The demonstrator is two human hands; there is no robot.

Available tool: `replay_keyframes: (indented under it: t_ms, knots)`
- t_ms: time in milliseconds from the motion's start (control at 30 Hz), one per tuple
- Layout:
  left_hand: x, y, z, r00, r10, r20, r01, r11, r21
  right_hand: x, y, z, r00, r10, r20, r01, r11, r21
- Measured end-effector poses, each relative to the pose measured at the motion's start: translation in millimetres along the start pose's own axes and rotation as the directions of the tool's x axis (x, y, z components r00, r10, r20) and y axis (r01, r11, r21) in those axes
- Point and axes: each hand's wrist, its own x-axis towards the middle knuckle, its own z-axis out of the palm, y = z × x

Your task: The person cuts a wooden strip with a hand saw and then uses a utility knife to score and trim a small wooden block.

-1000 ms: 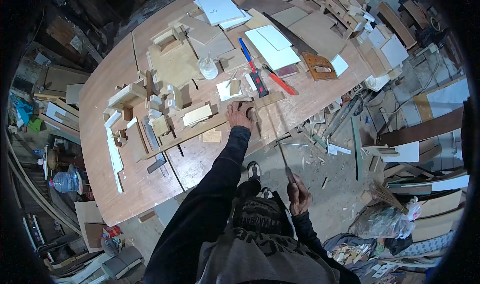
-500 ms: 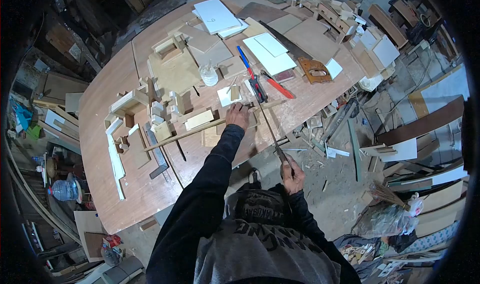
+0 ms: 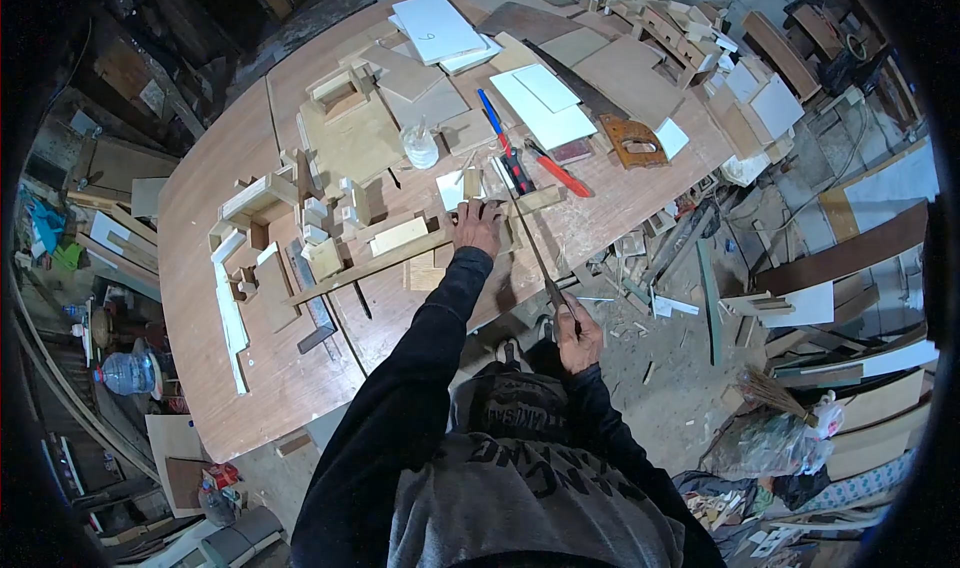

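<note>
My left hand (image 3: 476, 227) bears down on a long wooden strip (image 3: 375, 266), its fingers bent over the strip near the right end. The strip lies slantwise across the table, over some small wood pieces. In my right hand (image 3: 577, 338), closed around the handle, is a hand saw (image 3: 537, 245) seen nearly edge-on. Its thin blade runs away from me and crosses the strip just right of my left hand. How deep the teeth sit in the wood cannot be made out. A pale wood block (image 3: 398, 237) lies along the strip, left of my left hand.
Beyond the strip are a blue-and-red tool (image 3: 490, 113), a red-handled tool (image 3: 560, 173), a clear plastic cup (image 3: 420, 148) and a wooden-handled saw (image 3: 632, 142). A metal square (image 3: 318, 313) and small wooden frames (image 3: 255, 203) occupy the left. Offcuts litter the floor at right.
My right hand and the saw have moved forward, toward the table. My left hand stays on the strip, its fingers slightly shifted.
</note>
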Motion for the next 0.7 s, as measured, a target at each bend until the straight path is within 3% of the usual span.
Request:
replay_keyframes:
  t_ms: [300,333,400,633,700]
  knots:
    - [-5,-4,9,0.998,-0.043,-0.035,0.042,0.998,-0.049,9,-12,-7,0.980,0.154,0.127,-0.161,0.986,0.047]
    - [-5,-3,5,0.998,-0.042,-0.047,0.037,0.995,-0.089,9,-10,-5,0.979,0.154,0.130,-0.162,0.986,0.046]
    - [-3,-5,8,0.999,-0.027,-0.024,0.025,0.994,-0.105,7,-4,-3,0.998,0.001,0.061,-0.004,0.999,0.050]
    - [-11,1,7,1.000,-0.014,-0.001,0.014,1.000,-0.022,5,-4,-4,0.999,-0.015,0.053,0.012,0.999,0.048]
    - [-13,4,4,1.000,-0.021,0.016,0.021,0.999,-0.030,4,-3,-5,0.995,0.043,0.084,-0.045,0.999,0.016]
